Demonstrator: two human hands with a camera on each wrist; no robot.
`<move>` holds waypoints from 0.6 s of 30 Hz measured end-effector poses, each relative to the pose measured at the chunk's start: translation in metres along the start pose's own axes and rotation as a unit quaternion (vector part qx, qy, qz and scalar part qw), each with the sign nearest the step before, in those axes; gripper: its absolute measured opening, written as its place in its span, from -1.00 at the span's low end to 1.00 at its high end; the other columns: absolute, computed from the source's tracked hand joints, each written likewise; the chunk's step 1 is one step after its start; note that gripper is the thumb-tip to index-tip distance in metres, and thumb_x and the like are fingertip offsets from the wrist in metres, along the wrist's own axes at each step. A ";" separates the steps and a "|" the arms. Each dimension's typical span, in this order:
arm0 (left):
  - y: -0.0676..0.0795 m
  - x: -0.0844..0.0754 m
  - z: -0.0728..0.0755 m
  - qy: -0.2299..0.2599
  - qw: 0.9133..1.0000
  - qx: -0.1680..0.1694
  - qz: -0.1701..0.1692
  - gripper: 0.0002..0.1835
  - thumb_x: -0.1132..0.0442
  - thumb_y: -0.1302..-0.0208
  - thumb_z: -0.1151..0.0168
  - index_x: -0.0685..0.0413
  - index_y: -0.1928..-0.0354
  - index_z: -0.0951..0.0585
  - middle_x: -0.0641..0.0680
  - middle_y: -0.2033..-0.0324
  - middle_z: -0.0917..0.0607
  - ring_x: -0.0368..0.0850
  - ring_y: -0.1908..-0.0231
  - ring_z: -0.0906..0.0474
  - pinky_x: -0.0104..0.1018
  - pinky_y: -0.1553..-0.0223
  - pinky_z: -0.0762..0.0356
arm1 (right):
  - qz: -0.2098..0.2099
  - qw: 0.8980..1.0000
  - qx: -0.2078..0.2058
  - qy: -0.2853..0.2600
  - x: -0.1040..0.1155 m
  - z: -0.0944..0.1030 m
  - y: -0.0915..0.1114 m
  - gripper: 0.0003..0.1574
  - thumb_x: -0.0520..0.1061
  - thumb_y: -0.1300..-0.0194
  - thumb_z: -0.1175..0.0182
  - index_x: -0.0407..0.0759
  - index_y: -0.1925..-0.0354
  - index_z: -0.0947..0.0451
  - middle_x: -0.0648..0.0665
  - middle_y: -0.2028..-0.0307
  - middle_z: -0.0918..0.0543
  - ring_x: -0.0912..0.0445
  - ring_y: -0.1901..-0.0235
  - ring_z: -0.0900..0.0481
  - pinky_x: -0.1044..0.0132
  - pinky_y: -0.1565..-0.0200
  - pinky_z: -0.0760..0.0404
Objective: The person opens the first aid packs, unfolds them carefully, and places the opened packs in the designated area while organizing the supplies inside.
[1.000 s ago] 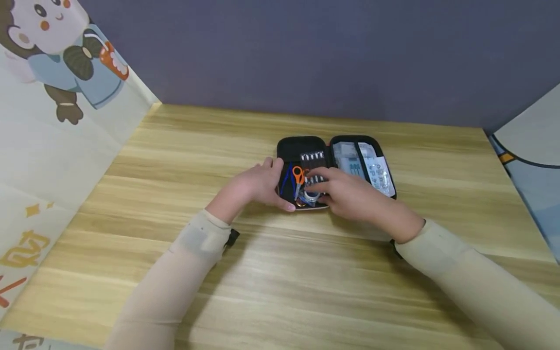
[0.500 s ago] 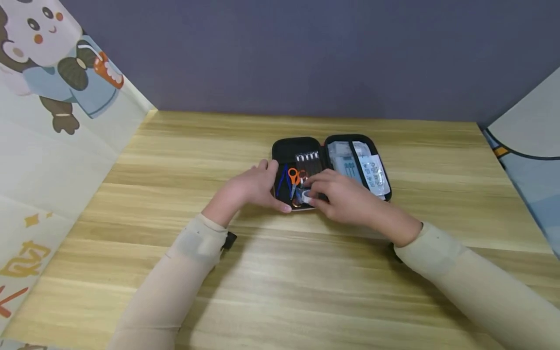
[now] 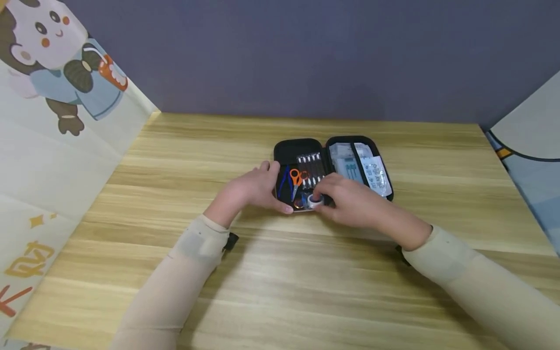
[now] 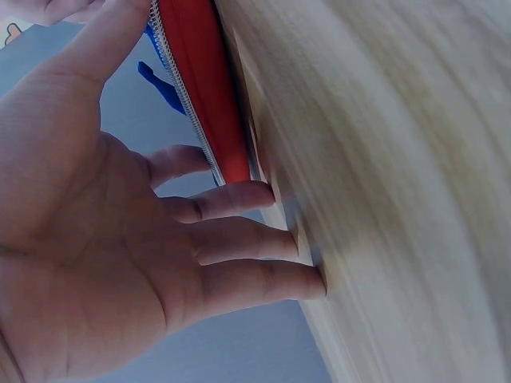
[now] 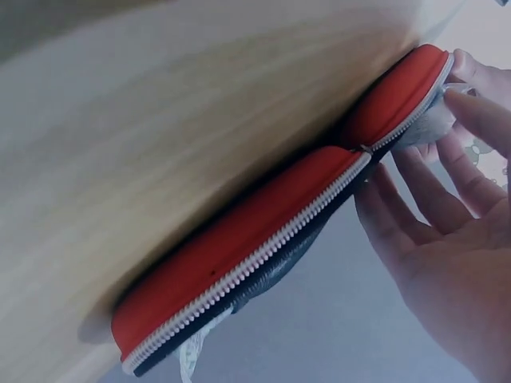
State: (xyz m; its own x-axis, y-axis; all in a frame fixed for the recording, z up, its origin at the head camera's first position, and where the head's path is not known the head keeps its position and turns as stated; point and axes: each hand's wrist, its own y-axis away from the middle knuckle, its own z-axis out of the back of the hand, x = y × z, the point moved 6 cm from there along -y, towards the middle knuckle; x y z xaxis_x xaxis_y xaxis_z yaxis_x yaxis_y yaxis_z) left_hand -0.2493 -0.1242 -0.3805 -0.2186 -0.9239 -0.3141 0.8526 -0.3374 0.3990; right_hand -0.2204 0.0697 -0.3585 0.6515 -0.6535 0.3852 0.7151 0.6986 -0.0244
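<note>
An unzipped case (image 3: 297, 150), red outside and black inside, lies spread in two halves on the table. My left hand (image 3: 259, 187) rests along its left side, thumb at the near corner. In the left wrist view, that hand's fingers are extended, with tips at the tabletop beside the red shell (image 4: 211, 96). My right hand (image 3: 350, 199) pinches a white roll of tape (image 3: 311, 204) at the near edge of the left half, clear plastic around it. Orange-handled scissors (image 3: 295, 179), blue tweezers (image 3: 283, 181) and white-tipped swabs (image 3: 308, 158) lie in that half.
The case's right half holds clear packets (image 3: 343, 158) and a white printed packet (image 3: 377, 176) under a black strap. A dark blue-grey wall (image 3: 306, 63) stands behind the wooden table (image 3: 280, 282); a cartoon-printed panel (image 3: 26, 160) borders the left.
My right hand drew back slightly from over the swabs, and its fingertips came onto the tape roll, which shows more fully now. The left hand stays at the case's side.
</note>
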 end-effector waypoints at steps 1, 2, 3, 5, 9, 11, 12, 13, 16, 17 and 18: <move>0.000 0.000 -0.001 0.000 1.000 -0.001 0.001 0.30 -0.41 -0.03 -0.58 0.13 -0.56 -0.06 0.35 -0.44 -0.32 0.39 -0.41 -0.42 0.24 -0.42 -0.51 | 0.001 1.000 -0.001 0.002 0.000 0.000 0.000 -0.78 -0.05 -0.35 -0.47 -0.10 0.10 -0.73 -0.16 -0.06 -0.74 -0.08 -0.16 -0.67 -0.05 -0.13 -0.73; 0.001 0.001 -0.001 0.000 1.000 -0.001 0.001 0.30 -0.41 -0.03 -0.58 0.14 -0.55 -0.07 0.35 -0.44 -0.32 0.38 -0.41 -0.43 0.23 -0.42 -0.51 | 0.002 1.000 -0.004 0.005 0.001 0.001 0.001 -0.79 -0.05 -0.34 -0.48 -0.09 0.11 -0.72 -0.14 -0.04 -0.74 -0.06 -0.12 -0.67 -0.03 -0.10 -0.73; 0.001 0.001 -0.002 0.000 1.000 0.000 0.001 0.30 -0.41 -0.03 -0.58 0.13 -0.55 -0.07 0.35 -0.43 -0.32 0.38 -0.40 -0.44 0.23 -0.41 -0.52 | 0.005 1.000 -0.006 0.007 0.001 0.001 0.001 -0.80 -0.06 -0.33 -0.47 -0.08 0.13 -0.71 -0.12 -0.02 -0.73 -0.04 -0.07 -0.68 -0.01 -0.05 -0.73; 0.001 0.000 -0.002 0.001 1.000 0.001 -0.001 0.30 -0.41 -0.03 -0.58 0.13 -0.55 -0.07 0.34 -0.43 -0.32 0.38 -0.40 -0.44 0.23 -0.41 -0.52 | 0.012 1.000 -0.016 0.008 0.001 0.004 0.002 -0.83 -0.09 -0.34 -0.46 -0.07 0.15 -0.68 -0.08 0.05 -0.72 0.01 0.06 -0.68 0.05 0.04 -0.72; 0.000 -0.002 -0.003 0.000 1.000 0.007 -0.003 0.30 -0.41 -0.04 -0.57 0.13 -0.56 -0.05 0.35 -0.45 -0.30 0.40 -0.44 -0.40 0.24 -0.43 -0.50 | 0.020 0.999 -0.046 0.017 -0.006 0.019 0.005 -0.84 -0.11 -0.37 -0.43 -0.08 0.14 -0.64 -0.05 0.10 -0.71 0.06 0.24 -0.63 0.10 0.15 -0.66; 0.000 -0.002 -0.002 -0.001 1.000 0.006 -0.001 0.29 -0.41 -0.05 -0.57 0.12 -0.56 -0.05 0.34 -0.45 -0.29 0.40 -0.44 -0.39 0.24 -0.43 -0.49 | 0.008 0.998 -0.061 0.024 -0.013 0.030 0.006 -0.82 -0.08 -0.40 -0.42 -0.08 0.12 -0.64 -0.06 0.10 -0.73 0.04 0.22 -0.65 0.05 0.13 -0.66; 0.000 -0.002 -0.002 0.000 1.000 0.005 0.000 0.29 -0.40 -0.05 -0.57 0.12 -0.56 -0.05 0.34 -0.46 -0.29 0.40 -0.44 -0.39 0.24 -0.44 -0.49 | 0.000 0.998 -0.064 0.027 -0.018 0.037 0.006 -0.81 -0.07 -0.40 -0.42 -0.09 0.11 -0.64 -0.08 0.10 -0.74 0.01 0.19 -0.68 0.02 0.11 -0.67; 0.000 -0.002 -0.001 0.001 1.000 0.005 0.001 0.29 -0.40 -0.05 -0.57 0.12 -0.56 -0.04 0.34 -0.47 -0.28 0.40 -0.45 -0.39 0.24 -0.44 -0.48 | -0.012 0.997 -0.065 0.027 -0.024 0.043 0.006 -0.80 -0.06 -0.42 -0.41 -0.10 0.09 -0.64 -0.11 0.09 -0.75 0.00 0.16 -0.69 -0.01 0.09 -0.67; 0.001 -0.001 0.000 0.003 1.000 0.006 0.005 0.29 -0.39 -0.05 -0.58 0.11 -0.56 -0.05 0.33 -0.48 -0.27 0.39 -0.45 -0.39 0.24 -0.44 -0.48 | -0.068 0.996 -0.056 0.013 -0.051 0.058 0.007 -0.70 -0.01 -0.46 -0.39 -0.17 0.00 -0.64 -0.22 0.02 -0.77 -0.10 0.04 -0.74 -0.09 0.04 -0.70; 0.002 -0.001 0.000 0.003 1.000 0.007 0.005 0.29 -0.39 -0.05 -0.58 0.11 -0.55 -0.05 0.33 -0.48 -0.27 0.38 -0.44 -0.39 0.24 -0.43 -0.49 | -0.091 0.995 -0.049 0.004 -0.063 0.062 0.007 -0.65 0.01 -0.48 -0.37 -0.20 -0.04 -0.63 -0.28 -0.02 -0.76 -0.16 0.01 -0.74 -0.12 0.01 -0.71; 0.002 0.000 0.000 0.004 1.000 0.008 0.006 0.29 -0.40 -0.04 -0.58 0.11 -0.55 -0.05 0.33 -0.48 -0.26 0.38 -0.44 -0.39 0.24 -0.43 -0.49 | -0.113 0.992 -0.046 -0.005 -0.076 0.066 0.008 -0.60 0.02 -0.49 -0.36 -0.24 -0.09 -0.62 -0.34 -0.05 -0.74 -0.22 -0.03 -0.74 -0.16 -0.04 -0.72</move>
State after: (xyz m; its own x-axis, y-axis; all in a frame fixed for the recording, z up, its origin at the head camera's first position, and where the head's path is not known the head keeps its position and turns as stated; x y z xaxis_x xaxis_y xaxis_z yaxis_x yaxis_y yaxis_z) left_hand -0.2477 -0.1243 -0.3802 -0.2052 -0.9261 -0.3166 0.8475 -0.3299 0.4157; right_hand -0.2809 0.1436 -0.3268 0.4695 -0.7875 0.3994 0.8634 0.5041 -0.0210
